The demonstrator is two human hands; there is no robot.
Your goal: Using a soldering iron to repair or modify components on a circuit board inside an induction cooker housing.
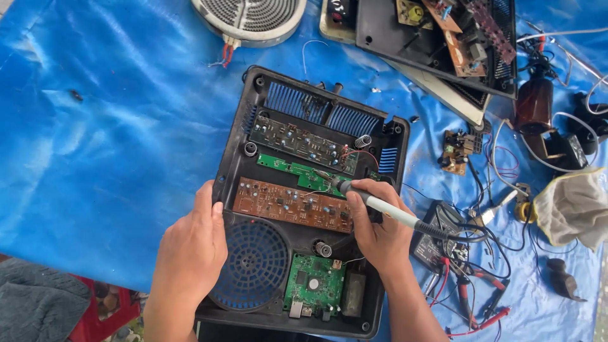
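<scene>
We're right over the open black plastic housing [235, 158], and the work in hand looks like soldering on the boards inside. Our right hand [379, 235] is closed pen-style around the grey soldering iron [386, 208], its tip down at the right end of the slim green circuit board [297, 171], just above the brown circuit board [292, 206] with its rows of small components. Our left hand [190, 250] lies flat and relaxed on the housing's left edge, grasping nothing, simply steadying it beside the round blue fan grille [256, 266]. The next move, we'd judge, calls for a steady tip on one joint without brushing the thin wires nearby. Textures now: ribbed blue vents at the top, a dark board beneath them, a glossy green square board [315, 284] at the bottom. It all sits on a crinkled blue tarp [95, 126], with a coiled heating element [248, 19] above and red-handled pliers [472, 297] to the right.
</scene>
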